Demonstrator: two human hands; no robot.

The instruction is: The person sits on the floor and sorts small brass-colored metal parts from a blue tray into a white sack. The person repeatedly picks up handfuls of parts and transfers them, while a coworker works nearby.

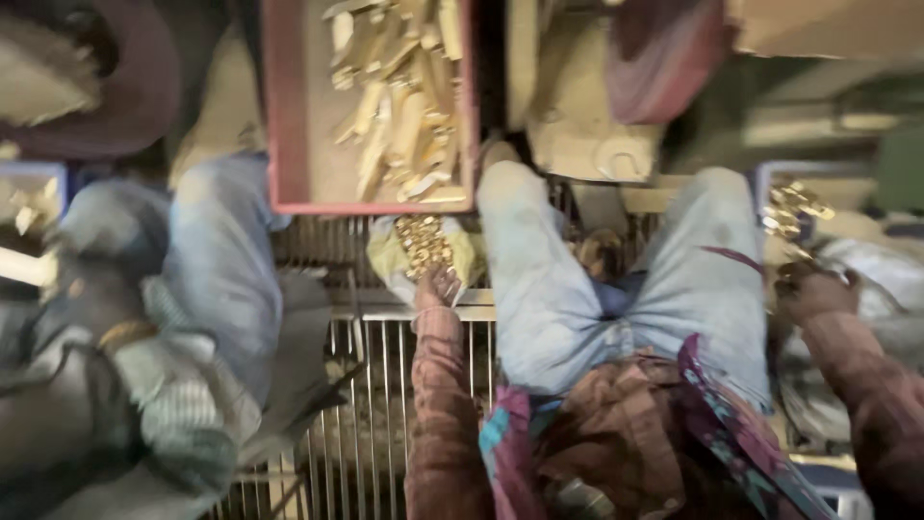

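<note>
While you are sitting with your knees [616, 279] spread over a metal grate [385, 376], your left hand [438, 286] is reaching forward into a small yellowish bag [385, 258] heaped with small brass parts [423, 241]. Its fingers are curling down onto the heap and touching the parts; motion blur is hiding whether they are closing on any, so the grip cannot be told.

Your right hand [813, 289] is hovering out past your right knee, fingers bunched around a cluster of brass pieces [791, 214] that is rising from the fingertips. It is appearing to hold them, loosely closed rather than clenched. A blue crate [765, 173] is sitting just behind that cluster.

Beyond the bag, a red tray [289, 116] is resting at the far edge of the grate, carrying a pile of longer brass fittings [404, 96].

On your left, another person in pale jeans [221, 260] is sitting close beside you, a sleeve [173, 404] showing low in the frame.
</note>
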